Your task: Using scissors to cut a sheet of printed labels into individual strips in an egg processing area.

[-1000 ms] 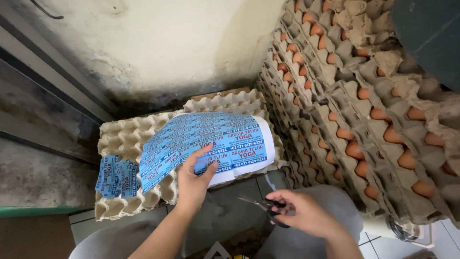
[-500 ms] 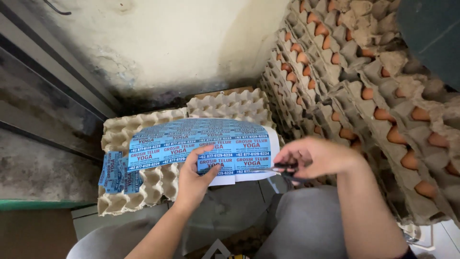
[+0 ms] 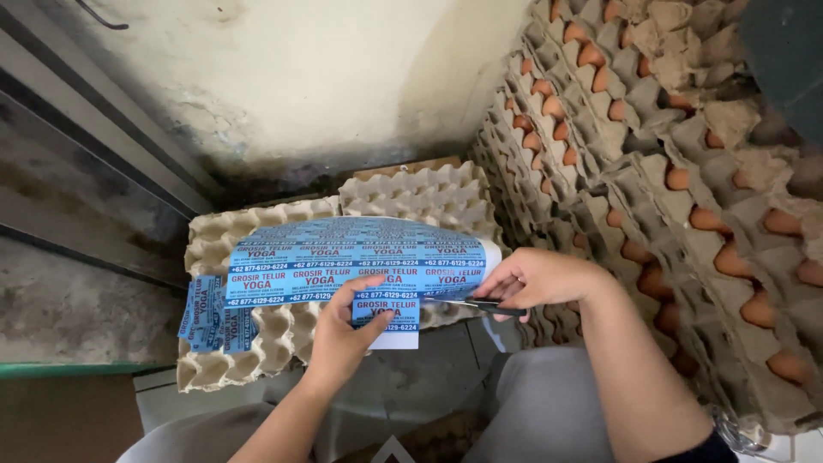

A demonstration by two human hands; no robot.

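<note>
A blue and white sheet of printed labels [image 3: 343, 261] curls over the empty egg trays [image 3: 257, 343]. My left hand [image 3: 343, 330] pinches its lower edge, thumb on a row of labels. At the sheet's right edge my right hand [image 3: 536, 283] grips a pair of dark scissors [image 3: 480, 304], blades pointing left into the paper. Several cut label strips [image 3: 206, 313] lie on the left of the trays.
Tall stacks of cardboard trays filled with brown eggs [image 3: 669, 214] rise on the right. A stained wall [image 3: 283, 86] stands behind, and a dark metal door track [image 3: 86, 189] runs on the left. My grey-trousered knees are below.
My right hand came up from my lap with the scissors to the sheet's right edge. The sheet was turned and flattened under my left hand.
</note>
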